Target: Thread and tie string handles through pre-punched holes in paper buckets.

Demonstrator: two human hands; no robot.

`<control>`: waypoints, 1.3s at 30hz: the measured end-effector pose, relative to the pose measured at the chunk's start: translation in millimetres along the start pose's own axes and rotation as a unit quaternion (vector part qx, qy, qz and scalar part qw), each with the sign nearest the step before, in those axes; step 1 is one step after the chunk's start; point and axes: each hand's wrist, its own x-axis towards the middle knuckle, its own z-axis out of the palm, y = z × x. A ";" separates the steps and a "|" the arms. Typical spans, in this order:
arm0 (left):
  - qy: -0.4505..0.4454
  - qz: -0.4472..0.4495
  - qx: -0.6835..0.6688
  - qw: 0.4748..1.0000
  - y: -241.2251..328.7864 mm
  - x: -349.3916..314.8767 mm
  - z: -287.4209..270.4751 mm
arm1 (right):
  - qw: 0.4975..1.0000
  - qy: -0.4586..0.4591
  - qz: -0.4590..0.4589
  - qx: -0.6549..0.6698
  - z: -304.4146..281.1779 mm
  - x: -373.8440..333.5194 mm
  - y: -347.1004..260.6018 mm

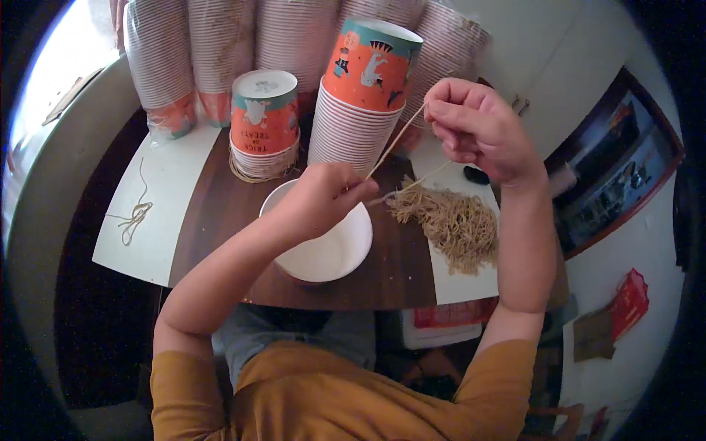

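A length of tan string point(398, 140) is stretched taut between my two hands. My right hand point(474, 121), raised at the upper right, pinches its upper end. My left hand point(334, 192) has the lower part between thumb and fingers, above the rim of a white paper bucket point(331, 253). That bucket stands upright with its mouth toward me, and my left wrist covers part of it. Another strand runs from below my right hand toward a tangled heap of tan strings point(460, 228) on the table's right side.
Behind the hands rises a tall stack of upside-down orange paper buckets point(357, 132). Left of it, a shorter stack point(265, 121) has strings around its base. Plastic-wrapped stacks point(158, 66) line the back. Loose string point(134, 217) lies on the table's point(187, 169) left white part.
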 end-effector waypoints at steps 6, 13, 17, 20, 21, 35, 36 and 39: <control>-0.126 -0.038 -0.057 0.990 8.7 -37.4 -26.5 | 0.993 0.043 0.031 -0.106 -13.2 4.2 35.1; -0.154 -0.140 -0.027 0.978 30.0 -31.2 -55.2 | 0.988 -0.082 -0.132 0.002 52.3 27.0 92.6; -0.134 -0.083 0.017 0.987 31.9 -32.6 -69.7 | 0.954 -0.212 0.019 0.209 92.6 21.1 82.0; -0.141 -0.156 -0.018 0.978 30.7 -39.8 -74.4 | 0.985 -0.147 -0.003 0.094 95.6 21.8 89.1; -0.150 -0.154 -0.080 0.973 22.9 -42.7 -73.2 | 0.986 -0.122 -0.030 0.108 99.0 21.5 91.2; -0.030 0.093 0.146 0.984 -17.2 -122.2 -43.4 | 0.984 -0.136 0.085 -0.078 99.1 11.5 114.9; -0.036 0.129 0.186 0.973 -25.4 -126.0 -39.6 | 0.981 -0.143 0.118 -0.051 99.4 10.8 118.4; -0.019 0.169 0.200 0.965 -38.0 -139.1 -29.4 | 0.966 -0.207 0.145 -0.061 102.8 10.4 122.0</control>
